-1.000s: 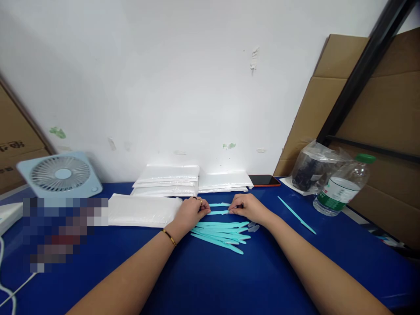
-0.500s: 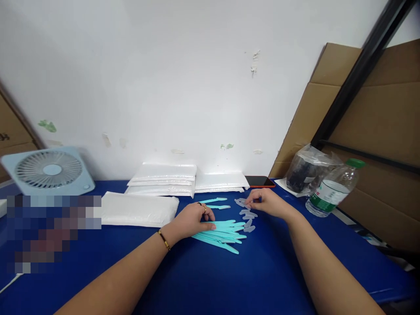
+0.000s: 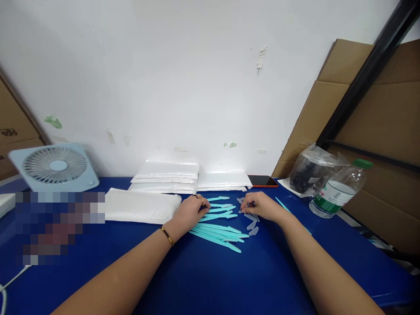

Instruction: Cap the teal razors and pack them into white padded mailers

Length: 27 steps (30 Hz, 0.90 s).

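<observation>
Observed left hand (image 3: 193,213) at the near ends of the upper turquoise eyebrow razors (image 3: 223,209), with thumb and index fingers drawn together; unable to confirm a firm pinch. Noted right hand (image 3: 260,205) at the translucent blade caps (image 3: 253,231), with fingertips bunched; unable to tell whether pinching one. Located a lower fan of razors (image 3: 219,228) on the blue tabletop (image 3: 203,280), overlapping, and a lone razor (image 3: 282,204) beside the right forearm. Judged as fine fingertip handling of razors and caps. For any further move, judged necessary to keep a light touch and avoid dragging neighbouring razors or scattering caps.
</observation>
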### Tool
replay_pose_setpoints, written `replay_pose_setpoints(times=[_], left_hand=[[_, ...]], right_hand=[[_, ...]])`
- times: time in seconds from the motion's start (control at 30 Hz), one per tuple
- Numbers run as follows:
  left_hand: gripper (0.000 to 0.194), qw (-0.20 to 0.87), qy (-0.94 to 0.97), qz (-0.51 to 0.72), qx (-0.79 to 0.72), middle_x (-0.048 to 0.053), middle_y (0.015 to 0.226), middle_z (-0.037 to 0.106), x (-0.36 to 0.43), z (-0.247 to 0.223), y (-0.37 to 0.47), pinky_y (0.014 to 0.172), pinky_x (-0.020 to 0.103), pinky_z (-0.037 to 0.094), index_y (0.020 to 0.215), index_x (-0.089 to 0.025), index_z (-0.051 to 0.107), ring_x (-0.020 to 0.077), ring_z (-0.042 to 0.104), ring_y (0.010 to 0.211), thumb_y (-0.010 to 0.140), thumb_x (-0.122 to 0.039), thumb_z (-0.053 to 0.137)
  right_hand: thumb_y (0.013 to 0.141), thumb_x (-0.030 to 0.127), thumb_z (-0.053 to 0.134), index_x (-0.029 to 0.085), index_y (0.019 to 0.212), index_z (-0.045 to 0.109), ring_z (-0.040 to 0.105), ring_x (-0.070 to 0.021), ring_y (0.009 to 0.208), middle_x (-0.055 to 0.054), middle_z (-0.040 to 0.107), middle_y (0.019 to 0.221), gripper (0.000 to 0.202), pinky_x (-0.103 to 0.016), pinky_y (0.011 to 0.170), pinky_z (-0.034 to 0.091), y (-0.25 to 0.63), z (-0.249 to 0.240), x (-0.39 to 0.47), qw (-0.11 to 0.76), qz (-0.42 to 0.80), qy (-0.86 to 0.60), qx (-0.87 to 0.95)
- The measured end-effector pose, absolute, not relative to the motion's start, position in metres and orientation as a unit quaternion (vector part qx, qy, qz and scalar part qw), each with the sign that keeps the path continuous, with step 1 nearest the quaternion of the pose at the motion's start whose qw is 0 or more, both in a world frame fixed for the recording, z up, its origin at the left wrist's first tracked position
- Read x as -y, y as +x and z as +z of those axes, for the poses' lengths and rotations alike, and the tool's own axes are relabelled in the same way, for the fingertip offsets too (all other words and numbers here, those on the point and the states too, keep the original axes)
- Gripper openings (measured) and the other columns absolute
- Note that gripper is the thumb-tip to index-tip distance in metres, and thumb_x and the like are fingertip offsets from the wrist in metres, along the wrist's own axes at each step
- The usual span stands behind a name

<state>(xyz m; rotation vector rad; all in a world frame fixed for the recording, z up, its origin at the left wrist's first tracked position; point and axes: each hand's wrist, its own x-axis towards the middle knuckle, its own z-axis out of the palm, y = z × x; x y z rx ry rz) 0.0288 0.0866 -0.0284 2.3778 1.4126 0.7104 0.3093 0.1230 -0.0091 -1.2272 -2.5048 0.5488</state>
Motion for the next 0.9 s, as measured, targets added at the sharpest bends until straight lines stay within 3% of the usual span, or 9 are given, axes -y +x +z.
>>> replay_pose_setpoints(times=[0.13, 0.6, 0.9], left_hand=[[0.017, 0.178, 0.823, 0.222, -0.492, 0.001, 0.08, 0.062, -0.09, -0.027, 0.026, 0.067, 0.024, 0.043, 0.077, -0.021, 0.065, 0.0144, 0.055, 0.072, 0.078, -0.029, 0.05], [0.017, 0.202, 0.812, 0.232, -0.496, 0.0, 0.079, 0.064, -0.095, -0.034, 0.025, 0.063, 0.022, 0.042, 0.078, -0.022, 0.068, 0.0131, 0.056, 0.068, 0.076, -0.032, 0.054], [0.021, 0.106, 0.814, 0.254, -0.512, 0.002, 0.094, 0.063, -0.093, -0.028, 0.024, 0.073, 0.027, 0.042, 0.089, -0.023, 0.067, 0.018, 0.057, 0.083, 0.079, -0.036, 0.053]], right_hand=[[0.072, 0.027, 0.062, 0.024, 0.081, 0.072, 0.059, -0.0136, 0.068, -0.002, 0.064, 0.08, 0.013, -0.022, 0.061, 0.043, 0.31, -0.009, -0.123, 0.148, 0.193, -0.43, 0.869], [0.076, 0.025, 0.059, 0.023, 0.081, 0.072, 0.06, -0.013, 0.069, -0.002, 0.066, 0.08, 0.013, -0.023, 0.065, 0.045, 0.293, -0.021, -0.122, 0.195, 0.205, -0.4, 0.872], [0.078, 0.025, 0.057, 0.022, 0.084, 0.071, 0.06, -0.0135, 0.072, -0.003, 0.066, 0.084, 0.015, -0.024, 0.069, 0.045, 0.282, -0.015, -0.122, 0.23, 0.139, -0.41, 0.872]])
